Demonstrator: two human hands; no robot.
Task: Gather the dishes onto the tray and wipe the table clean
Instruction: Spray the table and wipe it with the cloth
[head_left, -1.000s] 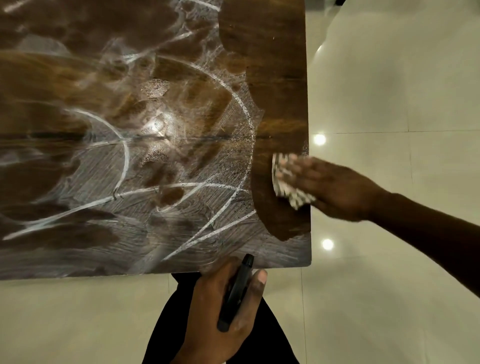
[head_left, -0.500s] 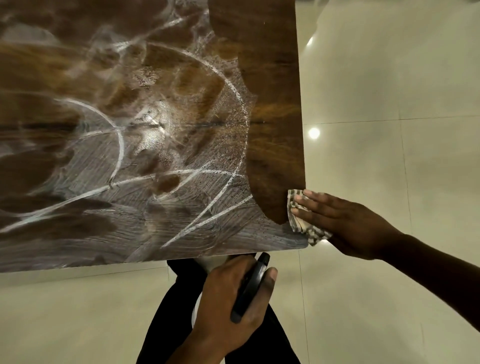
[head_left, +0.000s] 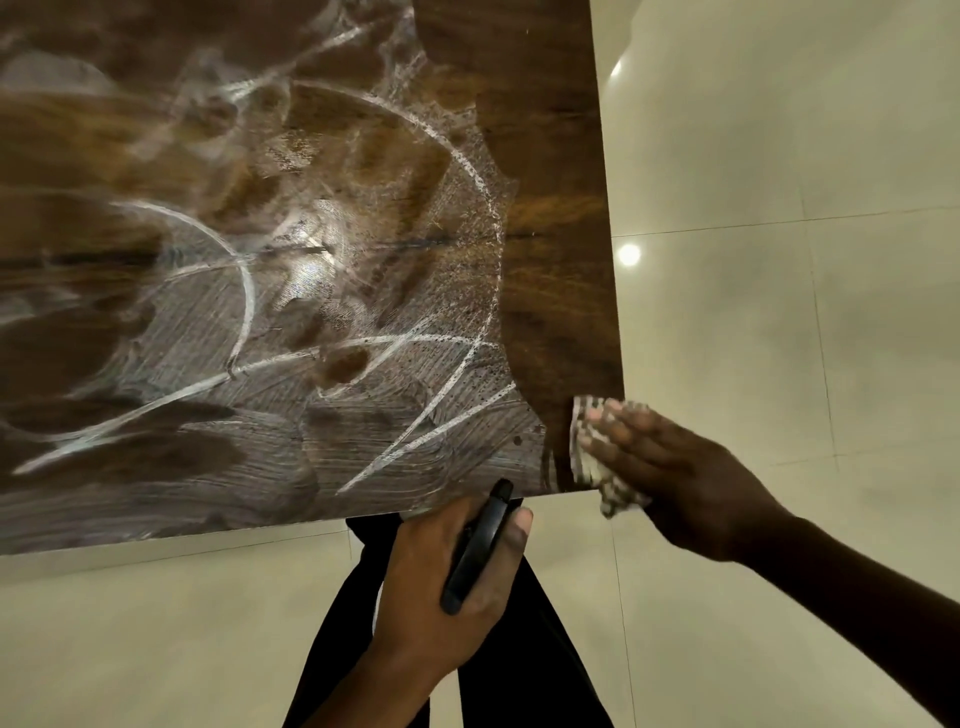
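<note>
The dark wooden table (head_left: 550, 130) fills the upper left and is covered in white soapy streaks and arcs (head_left: 363, 332). A dry brown strip runs along its right edge. My right hand (head_left: 670, 467) presses a checked cloth (head_left: 587, 457) flat on the table's near right corner, fingers straight, with part of the cloth hanging off the edge. My left hand (head_left: 447, 582) is just below the table's near edge and grips a black spray bottle (head_left: 478, 545) by its head. No dishes or tray are in view.
Pale glossy floor tiles (head_left: 779, 312) lie to the right of the table and below it, with ceiling lights reflected in them. My dark trousers (head_left: 363, 644) show under the left hand.
My right hand has slid the cloth down the table's right edge to the near corner, leaving the strip dry. The left hand has kept hold of the bottle, shifting slightly right.
</note>
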